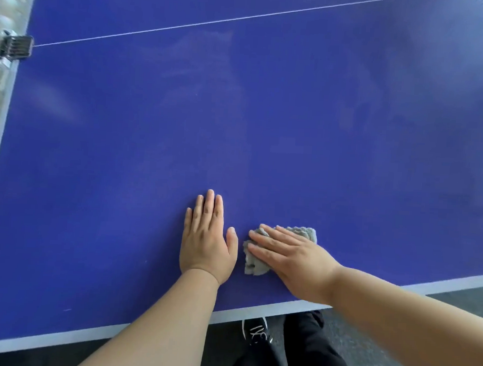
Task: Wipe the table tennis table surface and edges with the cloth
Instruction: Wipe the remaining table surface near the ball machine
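Evidently mid-wipe: by the near edge (pixel 256 313), the right hand (pixel 295 258) presses the grey cloth (pixel 254 264) flat-fingered on the blue worktop (pixel 266 114); the left hand (pixel 206 237) rests spread just beside. Faint streaks (pixel 202 60) farther out suggest much surface, and the edges, remain.

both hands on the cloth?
No. Only the right hand presses flat on the grey cloth; the left hand lies flat on the bare blue table beside it.
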Demonstrator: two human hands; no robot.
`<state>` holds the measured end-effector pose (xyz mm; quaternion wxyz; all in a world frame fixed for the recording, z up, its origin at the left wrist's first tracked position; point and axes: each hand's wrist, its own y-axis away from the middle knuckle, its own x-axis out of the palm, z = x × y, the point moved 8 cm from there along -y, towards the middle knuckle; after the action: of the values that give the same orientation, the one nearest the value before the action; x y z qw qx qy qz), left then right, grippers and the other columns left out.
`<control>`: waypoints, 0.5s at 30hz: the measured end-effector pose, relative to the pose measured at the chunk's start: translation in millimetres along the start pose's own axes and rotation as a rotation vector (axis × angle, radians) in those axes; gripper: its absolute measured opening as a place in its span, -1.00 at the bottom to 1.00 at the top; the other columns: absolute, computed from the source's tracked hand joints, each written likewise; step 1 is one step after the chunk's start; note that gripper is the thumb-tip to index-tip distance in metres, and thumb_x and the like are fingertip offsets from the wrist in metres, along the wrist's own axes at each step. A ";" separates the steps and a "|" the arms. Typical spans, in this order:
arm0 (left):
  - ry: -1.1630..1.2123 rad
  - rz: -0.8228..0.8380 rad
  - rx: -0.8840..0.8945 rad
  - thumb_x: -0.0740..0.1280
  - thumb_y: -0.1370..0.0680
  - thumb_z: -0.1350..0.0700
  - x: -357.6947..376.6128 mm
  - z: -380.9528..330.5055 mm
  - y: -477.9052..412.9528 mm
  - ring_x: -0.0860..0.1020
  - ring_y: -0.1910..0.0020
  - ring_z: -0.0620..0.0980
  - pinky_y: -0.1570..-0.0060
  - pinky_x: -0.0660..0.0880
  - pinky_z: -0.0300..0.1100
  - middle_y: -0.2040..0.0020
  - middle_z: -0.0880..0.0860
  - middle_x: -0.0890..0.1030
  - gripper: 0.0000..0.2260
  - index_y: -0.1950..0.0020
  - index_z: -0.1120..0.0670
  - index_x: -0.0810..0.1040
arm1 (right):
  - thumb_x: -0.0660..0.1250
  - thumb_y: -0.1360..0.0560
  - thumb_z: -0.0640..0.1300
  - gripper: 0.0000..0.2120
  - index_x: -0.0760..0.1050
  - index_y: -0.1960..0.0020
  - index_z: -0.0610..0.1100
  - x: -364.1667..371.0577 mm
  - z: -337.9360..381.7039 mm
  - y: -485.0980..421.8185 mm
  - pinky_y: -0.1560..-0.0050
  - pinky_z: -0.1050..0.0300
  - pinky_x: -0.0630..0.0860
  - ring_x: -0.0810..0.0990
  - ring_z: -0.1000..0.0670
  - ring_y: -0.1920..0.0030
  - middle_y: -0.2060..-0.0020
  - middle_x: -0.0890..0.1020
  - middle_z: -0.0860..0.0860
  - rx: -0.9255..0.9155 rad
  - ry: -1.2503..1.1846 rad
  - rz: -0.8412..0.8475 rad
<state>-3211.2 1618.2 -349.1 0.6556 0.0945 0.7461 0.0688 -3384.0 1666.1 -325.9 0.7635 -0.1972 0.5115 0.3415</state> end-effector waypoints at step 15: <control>0.040 -0.046 0.006 -0.10 -0.60 -0.15 0.7 -0.7 -0.3 -0.12 -0.69 0.01 -0.65 -0.15 0.03 -0.71 0.01 -0.05 -0.31 -0.71 0.06 0.00 | 0.24 -0.66 -0.08 -0.47 0.30 -0.62 0.00 7.9 20.0 16.1 -0.63 -0.11 0.13 0.15 -0.06 -0.65 -0.63 0.24 0.05 0.101 -0.029 -0.100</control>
<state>-3212.0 1618.1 -349.8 0.6416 0.0780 0.7612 0.0534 -3380.7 1692.8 -324.3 0.7958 -0.1787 0.5067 0.2792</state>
